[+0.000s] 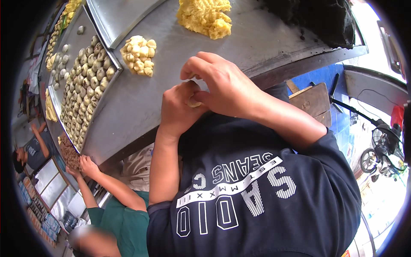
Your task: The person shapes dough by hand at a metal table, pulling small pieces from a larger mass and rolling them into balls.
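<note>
My left hand and my right hand meet in front of my chest, above the near edge of the metal table. Between them is a small pale dough piece. The left fingers are curled around it, and the right hand arches over from above with its thumb pressed against it. Most of the piece is hidden by the fingers. Beyond my hands lie a heap of small yellow dough pieces, a larger rough lump of yellow dough and, at the far right, a big black crumbly mass.
To the left, a metal tray carries many rounded dough balls. Another tray sits behind it. A person in green works at a brown mass; another person is farther left. A brown stool stands right.
</note>
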Demonstrator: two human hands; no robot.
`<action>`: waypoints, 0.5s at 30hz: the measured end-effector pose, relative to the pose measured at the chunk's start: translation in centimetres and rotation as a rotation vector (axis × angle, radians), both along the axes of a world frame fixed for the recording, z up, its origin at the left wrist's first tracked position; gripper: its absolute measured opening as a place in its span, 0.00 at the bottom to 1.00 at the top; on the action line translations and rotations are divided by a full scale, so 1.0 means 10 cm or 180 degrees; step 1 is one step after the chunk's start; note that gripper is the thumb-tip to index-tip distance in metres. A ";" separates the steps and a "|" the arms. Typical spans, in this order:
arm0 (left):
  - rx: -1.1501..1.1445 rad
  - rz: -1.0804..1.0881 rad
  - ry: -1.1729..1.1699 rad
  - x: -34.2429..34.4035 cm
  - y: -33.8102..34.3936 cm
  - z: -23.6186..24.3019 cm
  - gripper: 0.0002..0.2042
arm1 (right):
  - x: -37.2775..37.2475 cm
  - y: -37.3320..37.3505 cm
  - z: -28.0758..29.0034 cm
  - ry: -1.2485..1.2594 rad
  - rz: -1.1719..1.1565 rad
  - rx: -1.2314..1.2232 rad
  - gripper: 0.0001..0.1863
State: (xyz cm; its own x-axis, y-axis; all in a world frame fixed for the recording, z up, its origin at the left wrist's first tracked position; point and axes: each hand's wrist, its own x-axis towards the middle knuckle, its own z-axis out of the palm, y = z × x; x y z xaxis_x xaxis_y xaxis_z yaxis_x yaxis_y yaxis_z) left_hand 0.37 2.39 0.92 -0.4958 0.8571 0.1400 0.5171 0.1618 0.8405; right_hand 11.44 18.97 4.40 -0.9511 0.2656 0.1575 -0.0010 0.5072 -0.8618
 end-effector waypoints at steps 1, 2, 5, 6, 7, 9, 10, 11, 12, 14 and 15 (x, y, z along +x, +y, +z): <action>0.0018 0.0115 0.0176 -0.01 -0.02 -0.03 0.21 | 0.01 0.00 0.02 0.0003 0.0010 -0.0005 0.21; 0.0013 0.0124 0.0179 -0.01 -0.04 -0.05 0.21 | 0.03 0.03 0.07 0.0027 0.0010 0.0099 0.22; 0.0206 -0.0084 -0.0216 -0.03 0.00 -0.02 0.19 | 0.05 0.07 0.14 -0.0110 -0.0016 0.0109 0.24; 0.0212 -0.0079 -0.0174 -0.02 0.01 -0.02 0.18 | 0.02 0.04 0.13 -0.0019 -0.0020 0.0374 0.23; 0.0219 -0.0075 -0.0133 -0.01 0.02 -0.03 0.18 | 0.00 0.03 0.12 0.0070 -0.0025 0.0639 0.23; 0.0216 -0.0045 -0.0285 -0.04 -0.03 0.00 0.17 | 0.01 0.07 0.14 0.0163 0.0028 0.0721 0.24; 0.0208 -0.0006 -0.0426 -0.07 -0.05 0.01 0.16 | 0.01 0.10 0.15 0.0267 0.0089 0.0798 0.24; 0.0210 -0.0002 -0.0415 -0.08 -0.05 0.00 0.16 | 0.02 0.23 0.14 0.0402 0.0077 0.0764 0.18; 0.0247 0.0061 -0.0774 -0.09 -0.05 0.00 0.15 | 0.01 0.38 0.14 0.0445 -0.0103 0.1092 0.15; 0.0531 -0.0109 -0.0865 -0.11 0.00 -0.05 0.10 | -0.08 0.70 0.00 0.0544 -0.0539 0.2049 0.17; 0.0536 -0.0136 -0.0891 -0.10 0.00 -0.07 0.10 | -0.14 0.80 -0.12 0.0222 -0.0567 0.2365 0.15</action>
State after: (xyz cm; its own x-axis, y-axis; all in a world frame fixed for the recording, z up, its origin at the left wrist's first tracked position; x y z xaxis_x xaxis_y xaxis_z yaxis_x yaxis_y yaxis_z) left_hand -0.61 2.37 0.24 -0.4990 0.8544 0.1448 0.2657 -0.0083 0.9640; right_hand 9.99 26.95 3.17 -0.8852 0.2148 0.4126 0.0931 0.9509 -0.2953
